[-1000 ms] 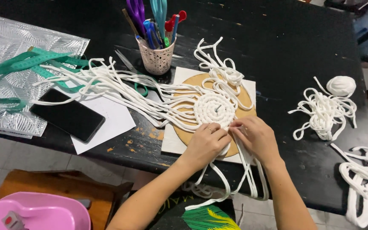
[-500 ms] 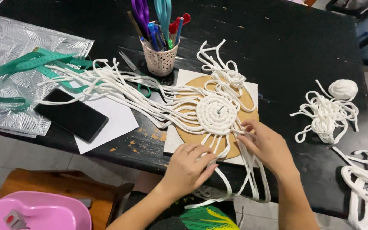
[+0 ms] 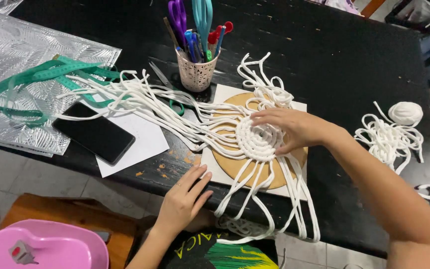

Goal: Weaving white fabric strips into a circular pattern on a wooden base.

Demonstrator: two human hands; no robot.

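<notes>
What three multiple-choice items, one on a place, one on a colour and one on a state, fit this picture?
1. Where does the phone lie?
A. on white paper, left of the coil
B. in the cup
C. on the round board

2. What colour is the tape on the silver sheet?
A. red
B. green
C. white

3. How is the right hand?
A. lifted off the table
B. closed round scissors
C. flat, fingers spread on the coil

Answers: 1 A, the dark phone rests on the paper; 2 B, the tape is green; 3 C, the palm covers the coil's right side, while the left hand rests at the table edge.
</notes>
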